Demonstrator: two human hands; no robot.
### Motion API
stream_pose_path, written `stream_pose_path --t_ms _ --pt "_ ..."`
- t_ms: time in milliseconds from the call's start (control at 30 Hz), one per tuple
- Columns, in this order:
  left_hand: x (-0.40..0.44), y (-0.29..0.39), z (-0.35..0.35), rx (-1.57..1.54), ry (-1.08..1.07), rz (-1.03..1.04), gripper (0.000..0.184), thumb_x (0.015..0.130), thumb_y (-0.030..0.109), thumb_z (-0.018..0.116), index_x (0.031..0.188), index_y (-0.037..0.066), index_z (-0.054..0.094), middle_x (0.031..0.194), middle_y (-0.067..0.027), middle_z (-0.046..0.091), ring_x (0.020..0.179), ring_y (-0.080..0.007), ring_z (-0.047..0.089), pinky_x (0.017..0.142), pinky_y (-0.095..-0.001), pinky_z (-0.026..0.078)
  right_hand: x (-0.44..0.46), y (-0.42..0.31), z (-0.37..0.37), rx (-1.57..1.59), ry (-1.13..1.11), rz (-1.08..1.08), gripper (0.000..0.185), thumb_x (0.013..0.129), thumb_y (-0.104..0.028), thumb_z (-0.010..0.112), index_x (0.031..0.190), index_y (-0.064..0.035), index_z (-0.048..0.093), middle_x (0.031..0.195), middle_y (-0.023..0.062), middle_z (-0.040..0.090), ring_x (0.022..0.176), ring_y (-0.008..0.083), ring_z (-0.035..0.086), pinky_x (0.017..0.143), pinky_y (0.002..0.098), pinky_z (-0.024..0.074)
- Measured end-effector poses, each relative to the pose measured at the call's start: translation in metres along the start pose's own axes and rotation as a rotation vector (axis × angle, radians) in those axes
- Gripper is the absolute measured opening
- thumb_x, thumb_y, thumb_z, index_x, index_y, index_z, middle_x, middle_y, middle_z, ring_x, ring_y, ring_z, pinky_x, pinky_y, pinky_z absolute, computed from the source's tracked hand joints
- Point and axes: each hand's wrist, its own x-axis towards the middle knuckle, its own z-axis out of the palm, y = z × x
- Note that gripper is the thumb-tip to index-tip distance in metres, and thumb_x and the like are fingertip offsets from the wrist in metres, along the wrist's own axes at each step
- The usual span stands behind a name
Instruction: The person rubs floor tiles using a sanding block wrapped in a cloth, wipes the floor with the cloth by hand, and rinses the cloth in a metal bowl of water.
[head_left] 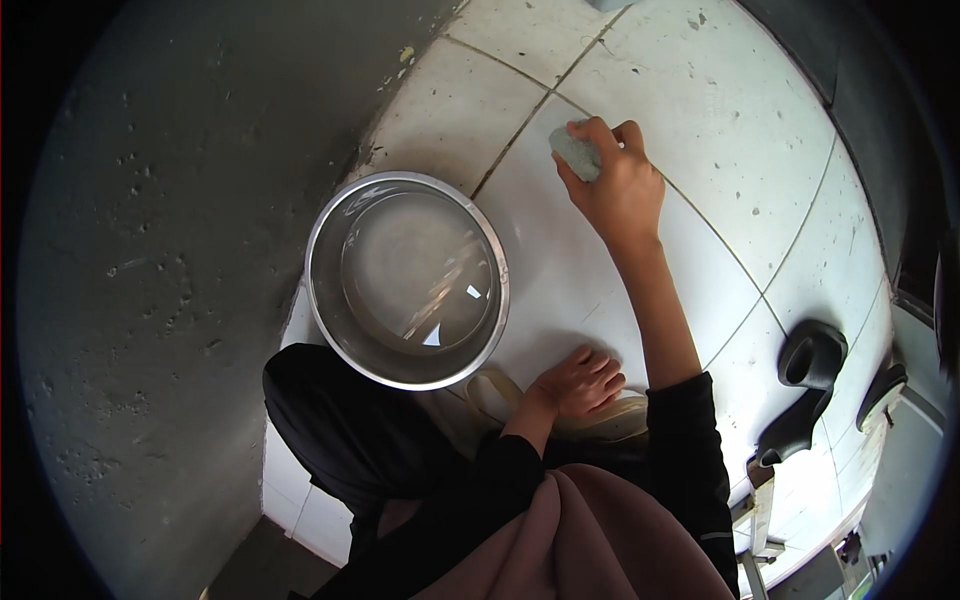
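Note:
My right hand [622, 195] reaches forward over the white tiled floor [560, 290], its fingers and thumb closed around a grey-green sponge [576, 152]. The sponge is pressed against or just above the tiles; I cannot tell which. Close to my body, my left hand [580, 382] rests low over the floor with bent, slightly parted fingers and nothing visible in them. Its palm is hidden. To the left stands a round metal basin [325, 290] holding cloudy water [400, 260] with bright reflections.
A dark grey wall [180, 250] rises along the left, close to the basin. Black footwear [812, 355] lies on the tiles to the right, near a light-coloured frame [762, 510]. Beige material [620, 420] lies beside my left hand. Dark specks dot the far tiles.

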Motion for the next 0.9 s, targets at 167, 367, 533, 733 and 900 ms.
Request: stream_pose_path --t_ms 167,367,533,733,900 --pt "0.0 -0.001 -0.001 0.005 0.034 0.002 0.016 0.08 0.033 0.058 0.077 0.018 0.054 0.082 0.0028 0.049 0.082 -0.0133 0.047 0.071 -0.0308 0.036 -0.001 0.033 -0.042 0.656 0.132 0.433 0.032 0.078 -0.023 0.077 0.096 -0.0013 0.062 0.085 0.0092 0.067 0.075 0.0115 0.061 0.069 0.0256 0.0485" --pt "0.001 0.0 -0.003 0.027 -0.007 -0.011 0.016 0.08 0.033 0.059 0.077 0.018 0.055 0.083 0.0037 0.051 0.083 -0.0131 0.048 0.071 -0.0308 0.037 -0.029 0.077 -0.093 0.464 0.197 0.433 0.03 0.081 -0.022 0.074 0.098 -0.0011 0.062 0.089 0.0088 0.066 0.079 0.0113 0.059 0.072 0.0246 0.0477" --pt "0.0 0.0 -0.003 0.031 0.003 -0.015 0.017 0.08 0.033 0.059 0.077 0.017 0.055 0.084 0.0035 0.052 0.082 -0.0134 0.048 0.07 -0.031 0.037 -0.043 0.074 -0.093 0.446 -0.015 0.569 0.028 0.081 -0.021 0.073 0.1 -0.0035 0.062 0.085 0.0064 0.066 0.073 0.0104 0.058 0.067 0.0247 0.0472" --pt "0.0 0.0 -0.002 0.03 0.001 -0.005 0.017 0.079 0.033 0.059 0.077 0.017 0.055 0.084 0.003 0.052 0.083 -0.0137 0.048 0.07 -0.0311 0.037 -0.052 0.075 -0.084 0.37 -0.067 0.504 0.026 0.082 -0.02 0.072 0.1 -0.0049 0.062 0.089 0.0107 0.066 0.072 0.0159 0.062 0.066 0.0282 0.0494" --pt "0.0 0.0 -0.002 0.043 0.001 -0.008 0.018 0.078 0.034 0.06 0.078 0.017 0.055 0.083 0.0031 0.051 0.083 -0.0137 0.048 0.071 -0.031 0.037 -0.055 0.072 -0.076 0.221 0.014 0.312 0.025 0.079 -0.019 0.074 0.098 -0.008 0.063 0.091 0.0129 0.063 0.074 0.0259 0.067 0.063 0.0342 0.0529"
